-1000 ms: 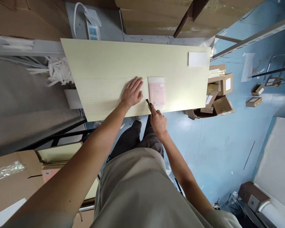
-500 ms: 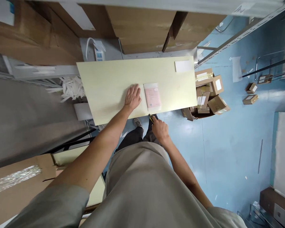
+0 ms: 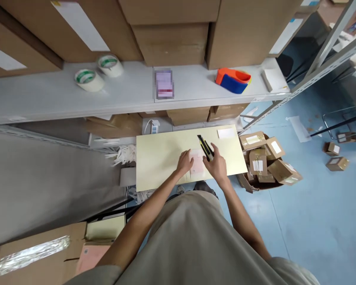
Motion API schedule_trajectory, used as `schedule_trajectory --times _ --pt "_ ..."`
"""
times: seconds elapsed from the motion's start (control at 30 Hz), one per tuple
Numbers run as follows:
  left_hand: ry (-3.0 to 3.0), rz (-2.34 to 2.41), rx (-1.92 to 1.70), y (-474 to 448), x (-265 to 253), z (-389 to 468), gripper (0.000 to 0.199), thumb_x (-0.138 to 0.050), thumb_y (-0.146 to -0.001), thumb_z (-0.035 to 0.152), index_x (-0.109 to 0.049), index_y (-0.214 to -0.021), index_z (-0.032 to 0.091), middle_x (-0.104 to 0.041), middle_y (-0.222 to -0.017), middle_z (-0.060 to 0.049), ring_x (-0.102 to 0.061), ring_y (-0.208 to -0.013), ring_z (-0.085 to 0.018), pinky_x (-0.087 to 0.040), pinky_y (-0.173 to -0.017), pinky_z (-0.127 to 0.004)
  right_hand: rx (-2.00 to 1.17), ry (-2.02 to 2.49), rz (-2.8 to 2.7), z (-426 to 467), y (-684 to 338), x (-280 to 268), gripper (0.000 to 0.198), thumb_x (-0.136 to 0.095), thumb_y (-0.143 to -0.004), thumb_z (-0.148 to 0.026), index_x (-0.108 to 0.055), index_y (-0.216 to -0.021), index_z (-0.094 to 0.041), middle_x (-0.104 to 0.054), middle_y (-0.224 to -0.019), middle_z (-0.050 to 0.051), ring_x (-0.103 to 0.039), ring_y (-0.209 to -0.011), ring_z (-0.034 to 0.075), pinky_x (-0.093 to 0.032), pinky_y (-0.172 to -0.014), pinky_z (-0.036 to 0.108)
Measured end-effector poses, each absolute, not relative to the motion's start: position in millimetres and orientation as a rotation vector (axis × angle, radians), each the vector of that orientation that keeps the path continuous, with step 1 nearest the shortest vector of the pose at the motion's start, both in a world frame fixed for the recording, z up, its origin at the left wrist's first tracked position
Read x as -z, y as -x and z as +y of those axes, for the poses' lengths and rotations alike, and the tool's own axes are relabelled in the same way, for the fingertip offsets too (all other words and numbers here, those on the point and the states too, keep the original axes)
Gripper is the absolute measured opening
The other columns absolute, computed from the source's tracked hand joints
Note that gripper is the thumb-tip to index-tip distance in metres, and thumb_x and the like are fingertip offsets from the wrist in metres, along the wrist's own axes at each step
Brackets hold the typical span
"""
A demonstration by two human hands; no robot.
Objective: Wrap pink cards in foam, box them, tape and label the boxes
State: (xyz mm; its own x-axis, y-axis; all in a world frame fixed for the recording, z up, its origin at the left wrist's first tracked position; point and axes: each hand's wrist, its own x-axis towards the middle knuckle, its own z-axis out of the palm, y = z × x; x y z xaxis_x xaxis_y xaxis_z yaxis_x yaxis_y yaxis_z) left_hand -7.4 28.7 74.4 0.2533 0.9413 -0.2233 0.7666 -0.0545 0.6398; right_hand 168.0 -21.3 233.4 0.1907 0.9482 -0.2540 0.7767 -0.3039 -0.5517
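On the pale yellow board (image 3: 157,158) lies a flat pink packet (image 3: 197,165) with a clear or whitish upper strip. My left hand (image 3: 185,163) rests at the packet's left edge, thumb and fingers apart; whether it pinches the edge I cannot tell. My right hand (image 3: 218,164) holds a black and yellow utility knife (image 3: 206,147), its tip pointing up and left over the board. The right thumb is by the packet's right edge. A white paper slip (image 3: 226,133) lies at the board's far right corner.
A grey shelf (image 3: 130,93) crosses above the board, carrying two tape rolls (image 3: 89,80), an orange and blue tape dispenser (image 3: 233,80), white papers (image 3: 274,80) and large cartons (image 3: 172,43). Right of the board, a box of small cartons (image 3: 258,165) stands on the blue floor.
The view has tilted up, bringing the shelf into sight. My right hand has moved from the board's near edge to above it with the knife. My left hand has shifted to the packet's edge.
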Motion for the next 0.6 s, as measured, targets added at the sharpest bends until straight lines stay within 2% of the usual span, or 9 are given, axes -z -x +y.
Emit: schedule_trajectory --times 0.17,0.27,0.37,0.47,0.6 --pt "-2.028 1.494 -0.893 -26.9 -167.9 116.4 0.035 -0.059 -0.106 0.022 -0.073 -0.138 0.023 -0.078 -0.142 -0.015 -0.071 -0.138 -0.033 -0.055 -0.126 -0.056 -0.551 1.913 -1.613 89.9 -189.4 -268.6 0.055 -0.060 -0.099 -0.037 -0.050 -0.149 -0.018 -0.083 -0.122 0.018 -0.081 -0.105 0.039 -0.062 -0.090 0.047" --pt "-2.072 1.494 -1.137 -34.5 -223.6 156.0 0.030 -0.058 -0.107 0.021 -0.074 -0.132 0.024 -0.081 -0.134 -0.012 -0.074 -0.131 -0.031 -0.059 -0.119 -0.053 -0.439 1.825 -1.671 158.8 -195.2 -284.3 0.048 -0.058 -0.099 -0.034 -0.050 -0.143 -0.018 -0.078 -0.126 0.020 -0.078 -0.110 0.039 -0.061 -0.095 0.050" --pt "-2.093 1.546 -1.244 -37.7 -262.7 174.3 0.030 -0.054 -0.110 0.022 -0.074 -0.131 0.024 -0.080 -0.132 -0.010 -0.073 -0.133 -0.029 -0.058 -0.120 -0.052 -0.365 1.765 -1.734 217.8 -197.0 -285.8 0.043 -0.056 -0.102 -0.032 -0.052 -0.142 -0.018 -0.071 -0.138 0.023 -0.074 -0.117 0.039 -0.061 -0.100 0.054" --pt "-2.087 1.614 -1.279 -41.6 -277.0 177.0 0.029 -0.053 -0.111 0.023 -0.074 -0.130 0.025 -0.081 -0.130 -0.009 -0.074 -0.131 -0.028 -0.059 -0.118 -0.051 -0.339 1.748 -1.812 262.1 -196.7 -274.8 0.040 -0.054 -0.105 -0.030 -0.054 -0.141 -0.015 -0.066 -0.143 0.026 -0.069 -0.125 0.038 -0.060 -0.105 0.056" --pt "-2.059 1.722 -1.222 -41.3 -254.3 165.8 0.027 -0.054 -0.111 0.024 -0.075 -0.129 0.026 -0.082 -0.128 -0.009 -0.076 -0.127 -0.028 -0.061 -0.115 -0.050 -0.303 1.761 -1.923 293.7 -196.5 -264.9 0.035 -0.053 -0.110 -0.027 -0.060 -0.140 -0.010 -0.066 -0.142 0.026 -0.064 -0.134 0.036 -0.055 -0.113 0.056"
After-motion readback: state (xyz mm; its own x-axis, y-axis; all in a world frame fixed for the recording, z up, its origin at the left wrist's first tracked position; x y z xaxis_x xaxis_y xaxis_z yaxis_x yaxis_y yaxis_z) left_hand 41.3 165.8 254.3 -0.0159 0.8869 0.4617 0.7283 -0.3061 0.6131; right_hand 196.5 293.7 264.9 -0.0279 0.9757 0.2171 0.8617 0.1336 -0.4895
